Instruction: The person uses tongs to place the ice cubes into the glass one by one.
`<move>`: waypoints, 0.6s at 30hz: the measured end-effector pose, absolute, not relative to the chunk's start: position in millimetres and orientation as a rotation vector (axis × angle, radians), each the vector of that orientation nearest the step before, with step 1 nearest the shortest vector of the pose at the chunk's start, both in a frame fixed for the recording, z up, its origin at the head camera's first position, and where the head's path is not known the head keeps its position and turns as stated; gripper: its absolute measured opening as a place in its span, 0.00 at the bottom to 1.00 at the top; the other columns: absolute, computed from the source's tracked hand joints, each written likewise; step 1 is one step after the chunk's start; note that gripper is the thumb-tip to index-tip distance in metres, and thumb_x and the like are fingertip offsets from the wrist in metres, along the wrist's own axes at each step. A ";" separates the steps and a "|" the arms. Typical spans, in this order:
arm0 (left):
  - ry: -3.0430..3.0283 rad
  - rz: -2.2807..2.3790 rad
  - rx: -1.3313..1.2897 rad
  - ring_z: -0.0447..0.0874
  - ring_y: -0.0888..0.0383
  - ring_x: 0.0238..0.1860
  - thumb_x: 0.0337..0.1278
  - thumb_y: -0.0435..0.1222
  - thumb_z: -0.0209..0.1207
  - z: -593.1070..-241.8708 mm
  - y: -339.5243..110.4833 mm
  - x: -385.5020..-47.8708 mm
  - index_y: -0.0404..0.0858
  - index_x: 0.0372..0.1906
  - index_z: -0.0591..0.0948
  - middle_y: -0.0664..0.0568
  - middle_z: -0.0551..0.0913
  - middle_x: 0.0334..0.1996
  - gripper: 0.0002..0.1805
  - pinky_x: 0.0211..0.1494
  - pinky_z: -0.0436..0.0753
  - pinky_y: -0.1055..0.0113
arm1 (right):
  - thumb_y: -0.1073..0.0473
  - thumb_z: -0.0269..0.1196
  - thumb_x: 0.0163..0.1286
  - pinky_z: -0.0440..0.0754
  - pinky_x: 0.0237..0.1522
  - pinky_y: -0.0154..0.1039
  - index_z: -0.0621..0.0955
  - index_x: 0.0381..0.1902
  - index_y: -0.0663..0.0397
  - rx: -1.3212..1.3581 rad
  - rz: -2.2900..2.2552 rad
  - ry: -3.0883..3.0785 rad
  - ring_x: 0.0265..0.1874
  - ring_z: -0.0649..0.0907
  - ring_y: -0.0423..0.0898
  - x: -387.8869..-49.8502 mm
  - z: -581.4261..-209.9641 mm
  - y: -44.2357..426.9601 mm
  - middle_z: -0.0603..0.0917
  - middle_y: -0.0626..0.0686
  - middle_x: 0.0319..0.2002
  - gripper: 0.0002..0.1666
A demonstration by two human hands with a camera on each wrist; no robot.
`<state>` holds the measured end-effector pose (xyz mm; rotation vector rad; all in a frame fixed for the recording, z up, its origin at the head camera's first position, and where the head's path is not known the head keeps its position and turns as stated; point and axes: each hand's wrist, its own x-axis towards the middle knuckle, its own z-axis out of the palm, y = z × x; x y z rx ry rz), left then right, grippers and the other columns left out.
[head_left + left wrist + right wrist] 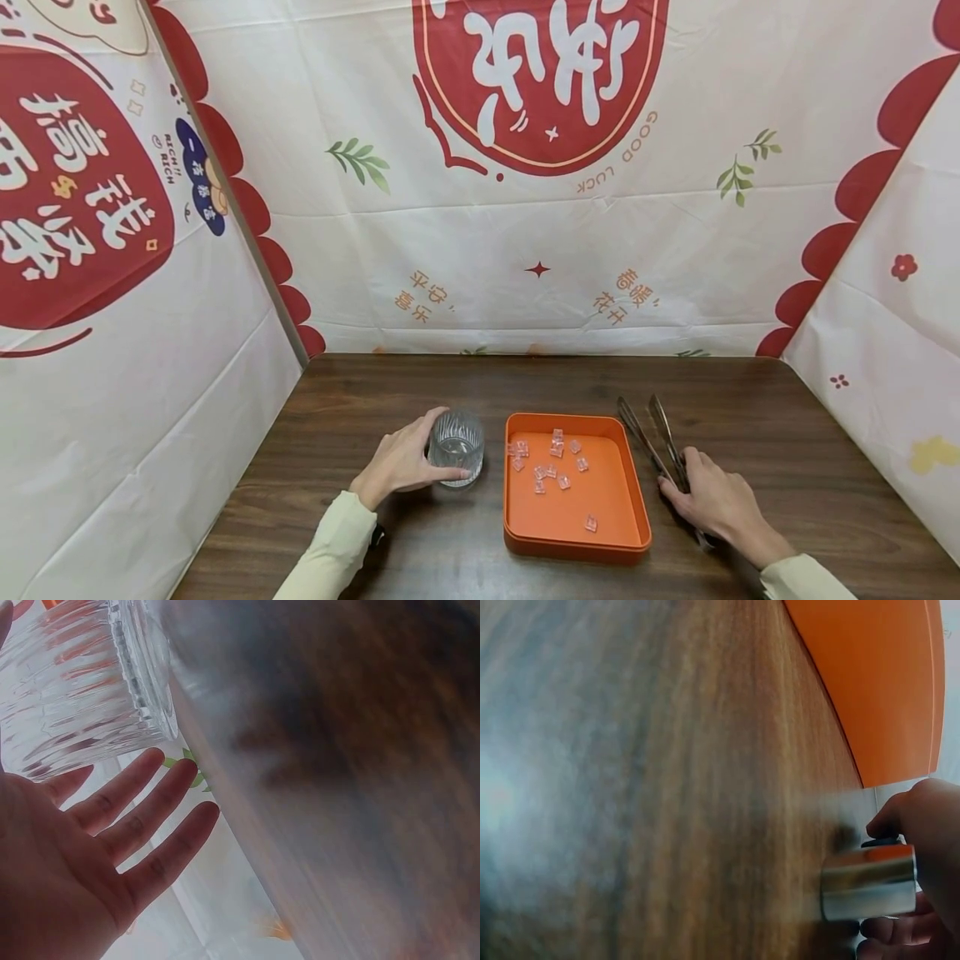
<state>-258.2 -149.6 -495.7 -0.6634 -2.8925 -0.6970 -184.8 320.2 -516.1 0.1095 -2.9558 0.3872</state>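
A clear ribbed drinking glass (456,450) stands on the table left of the orange tray. My left hand (405,458) is at its left side, thumb in front and forefinger behind. In the left wrist view, several fingers (161,851) reach out nearly straight beside the glass (82,690); firm contact cannot be made out. Right of the tray, my right hand (716,500) holds metal tongs (651,437), thumb on one arm and fingers on the other. The tongs' tips point away, spread apart. Their rounded metal end (870,881) shows in the right wrist view.
The shallow orange tray (607,533) sits between the hands, with several small clear cubes (551,472) scattered in it. Below lies the dark wood table (420,550). Printed white cloth (480,233) hangs along the back and both sides.
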 end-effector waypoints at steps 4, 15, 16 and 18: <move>-2.901 -0.700 -0.664 0.81 0.51 0.55 0.32 0.76 0.64 -495.8 -149.5 -258.2 0.53 0.71 0.64 0.51 0.79 0.60 0.57 0.48 0.80 0.45 | 0.45 0.66 0.63 0.75 0.23 0.54 0.71 0.47 0.68 0.114 0.384 -2.923 0.22 0.81 0.57 -184.2 -515.9 319.9 0.81 0.57 0.28 0.31; -2.912 -0.710 -0.677 0.81 0.51 0.56 0.33 0.75 0.64 -496.6 -149.9 -257.9 0.52 0.72 0.63 0.50 0.79 0.60 0.58 0.49 0.80 0.46 | 0.50 0.64 0.62 0.71 0.19 0.54 0.70 0.50 0.66 0.088 0.408 -2.866 0.17 0.77 0.57 -184.8 -516.6 321.2 0.80 0.57 0.22 0.29; -2.916 -0.710 -0.675 0.81 0.51 0.56 0.33 0.75 0.64 -496.5 -149.9 -257.7 0.53 0.72 0.63 0.50 0.79 0.61 0.58 0.50 0.80 0.45 | 0.50 0.64 0.62 0.71 0.19 0.53 0.70 0.50 0.66 0.089 0.405 -2.862 0.17 0.77 0.57 -185.1 -517.0 321.5 0.80 0.58 0.22 0.29; -2.922 -0.709 -0.668 0.81 0.51 0.56 0.32 0.75 0.64 -496.3 -149.9 -257.4 0.53 0.72 0.63 0.50 0.79 0.61 0.58 0.50 0.79 0.45 | 0.50 0.64 0.62 0.70 0.19 0.53 0.70 0.51 0.66 0.090 0.399 -2.854 0.17 0.77 0.57 -185.2 -517.6 322.2 0.81 0.58 0.22 0.29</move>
